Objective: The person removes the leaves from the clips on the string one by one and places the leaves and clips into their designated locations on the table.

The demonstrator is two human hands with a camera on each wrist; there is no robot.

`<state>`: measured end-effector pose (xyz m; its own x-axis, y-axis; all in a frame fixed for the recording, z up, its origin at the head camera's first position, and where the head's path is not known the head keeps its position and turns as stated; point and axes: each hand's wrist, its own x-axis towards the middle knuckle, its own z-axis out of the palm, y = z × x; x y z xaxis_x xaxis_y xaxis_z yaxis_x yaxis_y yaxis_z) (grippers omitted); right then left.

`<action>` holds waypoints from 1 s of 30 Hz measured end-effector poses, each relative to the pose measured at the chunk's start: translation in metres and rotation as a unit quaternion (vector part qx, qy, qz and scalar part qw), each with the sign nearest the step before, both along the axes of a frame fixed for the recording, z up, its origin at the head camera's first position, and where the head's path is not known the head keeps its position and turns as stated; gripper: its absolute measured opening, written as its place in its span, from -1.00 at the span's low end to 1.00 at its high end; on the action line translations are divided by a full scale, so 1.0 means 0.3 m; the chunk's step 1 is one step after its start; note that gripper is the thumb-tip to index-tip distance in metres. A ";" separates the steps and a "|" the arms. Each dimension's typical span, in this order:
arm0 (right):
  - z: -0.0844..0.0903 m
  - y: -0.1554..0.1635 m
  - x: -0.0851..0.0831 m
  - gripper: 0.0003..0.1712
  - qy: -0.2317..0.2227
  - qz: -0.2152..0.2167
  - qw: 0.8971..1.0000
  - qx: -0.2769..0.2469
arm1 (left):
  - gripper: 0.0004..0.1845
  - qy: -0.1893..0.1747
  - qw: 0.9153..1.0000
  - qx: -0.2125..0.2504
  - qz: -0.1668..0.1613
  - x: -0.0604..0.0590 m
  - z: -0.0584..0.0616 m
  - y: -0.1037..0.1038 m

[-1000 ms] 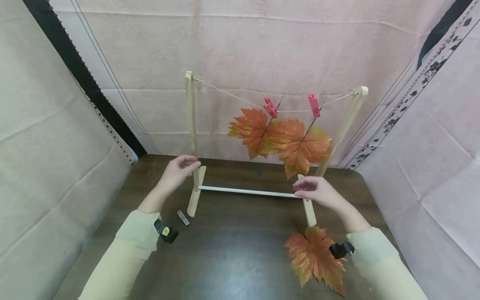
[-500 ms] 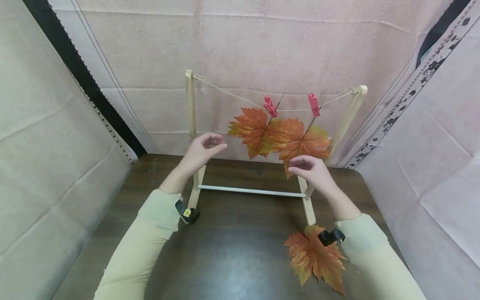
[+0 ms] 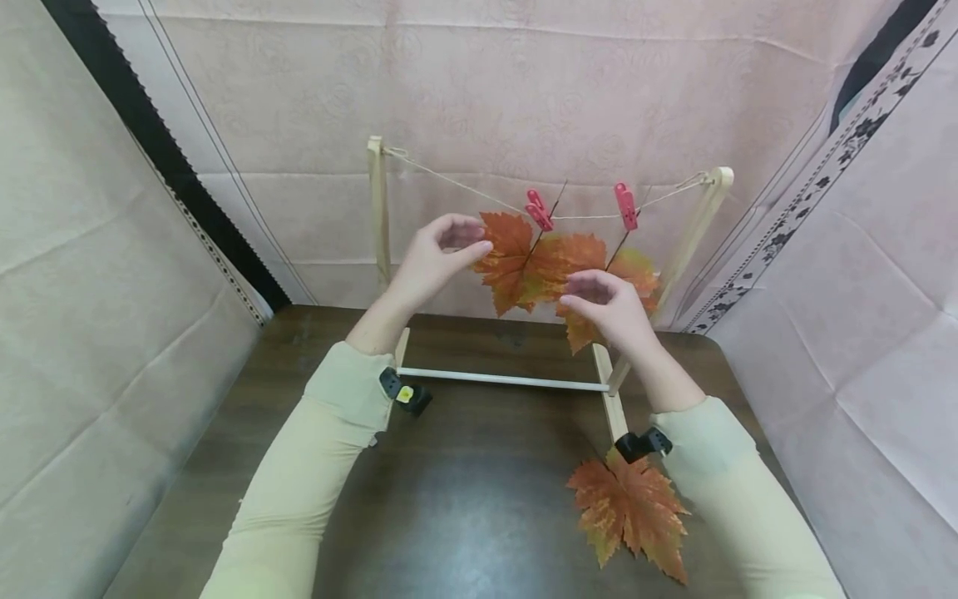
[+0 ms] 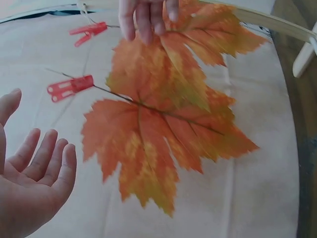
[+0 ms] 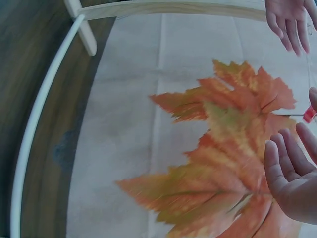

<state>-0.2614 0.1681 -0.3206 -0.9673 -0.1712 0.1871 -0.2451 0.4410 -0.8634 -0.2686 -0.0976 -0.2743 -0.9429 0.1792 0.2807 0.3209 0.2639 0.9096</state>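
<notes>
Two orange maple leaves hang by their stems from a string (image 3: 449,181), the left leaf (image 3: 509,266) partly overlapped by the right leaf (image 3: 634,270). A pink clothespin (image 3: 539,210) grips the left stem; another pink clothespin (image 3: 626,206) grips the right one. My left hand (image 3: 441,259) is raised beside the left leaf's outer edge, fingers relaxed and apart from the thumb. In the left wrist view a gap separates this hand (image 4: 37,183) from the leaf. My right hand (image 3: 609,314), loosely bent and holding nothing, is in front of the right leaf; contact is unclear.
A wooden frame with a left post (image 3: 379,216), a right post (image 3: 696,229) and a white crossbar (image 3: 501,379) stands on the dark table (image 3: 464,491). A third maple leaf (image 3: 629,520) lies at the front right. Pale cloth (image 3: 299,100) hangs behind.
Both hands have risen from the frame's lower part toward the hanging leaves. The left hand also moved right, the right hand slightly left. My left forearm now covers the small grey object on the table.
</notes>
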 end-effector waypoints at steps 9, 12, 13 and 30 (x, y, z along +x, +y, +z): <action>0.071 -0.054 -0.028 -0.51 0.039 -0.017 0.999 -0.032 | -0.53 0.018 1.000 0.007 0.003 -0.011 0.064 0.058; 0.087 -0.066 -0.040 -0.52 0.042 -0.032 0.997 -0.057 | -0.51 0.018 1.000 0.014 0.001 -0.022 0.074 0.073; 0.093 -0.071 -0.044 -0.52 0.042 -0.037 0.996 -0.064 | -0.51 0.018 1.000 0.016 0.000 -0.027 0.076 0.078; 0.125 -0.114 -0.113 -0.50 0.030 -0.079 0.991 -0.100 | -0.36 -0.012 1.000 -0.002 0.009 -0.081 0.120 0.165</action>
